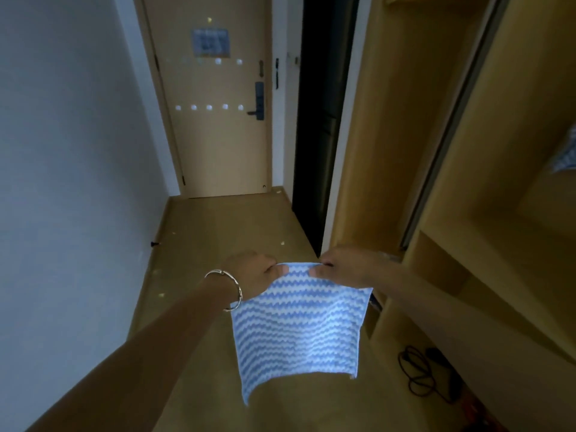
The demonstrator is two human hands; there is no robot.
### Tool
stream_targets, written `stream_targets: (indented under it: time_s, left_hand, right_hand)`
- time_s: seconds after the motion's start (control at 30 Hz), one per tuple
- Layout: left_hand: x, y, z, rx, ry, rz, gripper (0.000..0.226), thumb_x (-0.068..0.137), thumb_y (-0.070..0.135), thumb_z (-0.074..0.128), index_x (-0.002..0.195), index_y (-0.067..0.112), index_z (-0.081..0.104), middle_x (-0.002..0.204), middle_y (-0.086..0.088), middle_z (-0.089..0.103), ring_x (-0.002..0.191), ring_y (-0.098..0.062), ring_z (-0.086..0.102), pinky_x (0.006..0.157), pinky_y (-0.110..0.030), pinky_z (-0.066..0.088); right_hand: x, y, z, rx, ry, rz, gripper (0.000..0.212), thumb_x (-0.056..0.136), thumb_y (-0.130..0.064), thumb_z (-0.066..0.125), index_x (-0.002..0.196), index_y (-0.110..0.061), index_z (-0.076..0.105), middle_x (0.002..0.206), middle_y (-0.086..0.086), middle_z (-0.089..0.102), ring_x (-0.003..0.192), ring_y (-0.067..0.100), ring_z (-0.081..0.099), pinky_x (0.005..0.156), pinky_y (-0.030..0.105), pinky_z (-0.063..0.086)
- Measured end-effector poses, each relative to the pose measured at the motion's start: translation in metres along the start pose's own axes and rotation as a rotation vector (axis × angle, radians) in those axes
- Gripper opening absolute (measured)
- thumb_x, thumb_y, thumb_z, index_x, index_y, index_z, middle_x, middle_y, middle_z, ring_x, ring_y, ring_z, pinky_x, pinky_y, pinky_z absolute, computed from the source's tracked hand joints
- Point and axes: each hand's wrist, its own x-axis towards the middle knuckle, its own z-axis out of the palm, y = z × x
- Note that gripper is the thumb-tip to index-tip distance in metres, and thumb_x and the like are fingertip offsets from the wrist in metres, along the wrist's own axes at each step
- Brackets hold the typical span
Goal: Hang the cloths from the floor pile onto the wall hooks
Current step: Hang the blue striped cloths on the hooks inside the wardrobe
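Observation:
A blue-and-white wavy-striped cloth (297, 325) hangs in the air in front of me, spread flat. My left hand (252, 272), with a metal bangle on its wrist, pinches the cloth's top edge near the left corner. My right hand (346, 266) pinches the same edge a little to the right. Two rows of small round hooks (208, 107) show as pale dots on the beige door (215, 145) at the end of the corridor. No floor pile is in view.
A white wall (62, 182) runs along the left. A dark doorway (321, 120) and wooden wardrobe panels (405, 135) stand on the right. A black cable and adapter (420, 372) lie on the floor at lower right. A blue cloth edge (565, 157) shows at far right.

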Motion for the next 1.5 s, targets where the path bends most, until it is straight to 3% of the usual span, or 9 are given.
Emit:
stream_targets:
  time_s: [0.3, 0.5, 0.67, 0.83, 0.97, 1.07, 1.27, 1.37, 1.5]
  left_hand:
    - [0.190, 0.059, -0.014, 0.024, 0.031, 0.121, 0.045, 0.098, 0.049, 0.029, 0.063, 0.023, 0.041, 0.089, -0.007, 0.064, 0.090, -0.023, 0.058, 0.076, -0.030, 0.038]
    - [0.277, 0.130, 0.010, 0.018, -0.094, 0.280, 0.046, 0.098, 0.046, 0.035, 0.061, 0.018, 0.038, 0.062, -0.002, 0.046, 0.072, -0.021, 0.048, 0.060, -0.024, 0.023]
    - [0.347, 0.177, 0.025, 0.004, -0.146, 0.399, 0.050, 0.095, 0.051, 0.038, 0.058, 0.018, 0.033, 0.070, -0.010, 0.053, 0.085, -0.031, 0.058, 0.066, -0.032, 0.034]
    - [0.398, 0.250, 0.046, -0.007, -0.191, 0.582, 0.042, 0.099, 0.046, 0.034, 0.073, 0.015, 0.047, 0.088, -0.014, 0.061, 0.085, -0.027, 0.055, 0.061, -0.027, 0.023]
    - [0.456, 0.305, 0.063, -0.031, -0.207, 0.716, 0.050, 0.095, 0.052, 0.038, 0.059, 0.017, 0.038, 0.064, -0.004, 0.051, 0.080, -0.030, 0.057, 0.065, -0.033, 0.037]
    - [0.502, 0.358, 0.064, -0.015, -0.221, 0.833, 0.046, 0.095, 0.051, 0.040, 0.064, 0.018, 0.043, 0.061, 0.004, 0.045, 0.072, -0.024, 0.052, 0.062, -0.029, 0.034]
    - [0.572, 0.466, 0.073, -0.086, -0.232, 1.101, 0.045, 0.097, 0.039, 0.042, 0.057, 0.019, 0.036, 0.074, -0.009, 0.057, 0.073, -0.023, 0.052, 0.062, -0.029, 0.029]
    - [0.602, 0.508, 0.077, -0.184, -0.256, 1.140, 0.048, 0.097, 0.037, 0.045, 0.054, 0.018, 0.034, 0.057, -0.001, 0.045, 0.058, -0.015, 0.045, 0.056, -0.026, 0.023]
    - [0.636, 0.565, 0.089, -0.232, -0.286, 1.186, 0.043, 0.097, 0.040, 0.042, 0.060, 0.019, 0.045, 0.069, -0.006, 0.056, 0.074, -0.021, 0.055, 0.066, -0.031, 0.038]
  right_hand:
    - [0.048, 0.134, -0.083, 0.173, 0.023, 0.109, 0.033, 0.079, -0.059, 0.066, 0.074, -0.028, 0.058, 0.070, -0.011, 0.058, 0.065, 0.005, 0.055, 0.057, 0.021, 0.038]
    - [0.055, 0.237, -0.093, 0.137, 0.112, 0.188, 0.042, 0.092, -0.054, 0.051, 0.069, -0.019, 0.046, 0.068, -0.004, 0.045, 0.069, 0.015, 0.046, 0.062, 0.031, 0.031]
    - [0.043, 0.304, -0.105, 0.167, 0.127, 0.318, 0.044, 0.092, -0.059, 0.046, 0.074, -0.019, 0.051, 0.074, -0.003, 0.050, 0.072, 0.016, 0.049, 0.068, 0.032, 0.035]
    - [0.011, 0.373, -0.113, 0.133, 0.174, 0.490, 0.046, 0.094, -0.059, 0.042, 0.072, -0.019, 0.050, 0.074, -0.002, 0.052, 0.079, 0.021, 0.054, 0.071, 0.034, 0.039]
    - [-0.014, 0.420, -0.133, 0.156, 0.266, 0.600, 0.037, 0.098, -0.048, 0.040, 0.087, -0.019, 0.060, 0.090, 0.000, 0.062, 0.092, 0.017, 0.058, 0.082, 0.027, 0.038]
    - [-0.037, 0.452, -0.153, 0.189, 0.341, 0.679, 0.021, 0.101, -0.040, 0.041, 0.085, -0.034, 0.053, 0.082, -0.020, 0.048, 0.086, 0.003, 0.045, 0.068, 0.012, 0.029]
    - [-0.081, 0.536, -0.199, 0.147, 0.420, 0.970, 0.035, 0.098, -0.052, 0.038, 0.075, -0.028, 0.053, 0.081, -0.010, 0.057, 0.092, 0.013, 0.054, 0.080, 0.027, 0.037]
    - [-0.094, 0.568, -0.216, 0.140, 0.565, 1.043, 0.042, 0.095, -0.053, 0.042, 0.080, -0.016, 0.056, 0.091, 0.003, 0.063, 0.094, 0.018, 0.060, 0.089, 0.035, 0.043]
    - [-0.115, 0.589, -0.229, 0.296, 0.792, 1.129, 0.034, 0.094, -0.045, 0.052, 0.081, -0.015, 0.058, 0.078, -0.005, 0.058, 0.077, 0.009, 0.055, 0.071, 0.024, 0.040]
